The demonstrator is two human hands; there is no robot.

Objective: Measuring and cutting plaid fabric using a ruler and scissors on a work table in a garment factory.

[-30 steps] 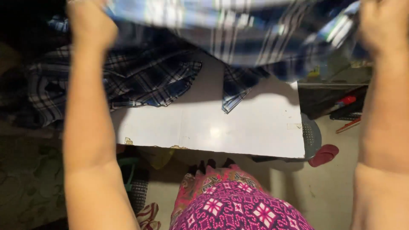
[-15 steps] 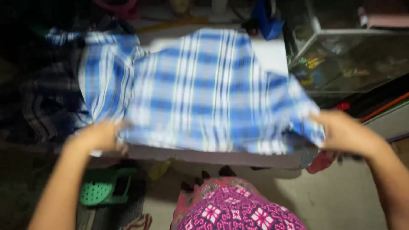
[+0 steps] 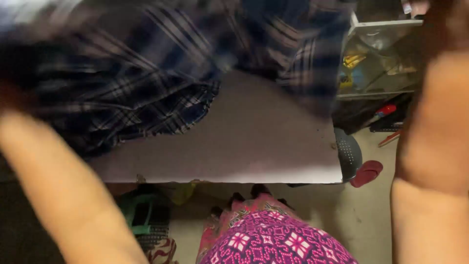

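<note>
Nearest to you, at the bottom centre, is your pink patterned garment (image 3: 273,242). Your two forearms rise along both edges of the view: the left forearm (image 3: 63,195) runs up from the lower left, the right forearm (image 3: 430,161) fills the right edge. Both are blurred.

Your hands are raised well apart, one at each side. The left hand (image 3: 12,95) is a dark blur at the left edge against the cloth; whether its fingers are closed on the cloth cannot be told. The right hand (image 3: 430,14) sits at the top right corner, mostly out of view, and its grip cannot be told either.

Below and between your arms lies the floor (image 3: 361,215), with a green plastic object (image 3: 134,215) at lower left and a red slipper (image 3: 366,172) just beside a dark perforated object (image 3: 348,154) at the right.

Beyond these is the pale tabletop (image 3: 254,142). A dark plaid cloth (image 3: 146,115) lies bunched on its left part.

The blue checked shirt (image 3: 205,34) is held up above the tabletop, spanning the top of the view and heavily blurred. To the far right stands a glass-fronted shelf (image 3: 376,58) holding small items too blurred to identify.
</note>
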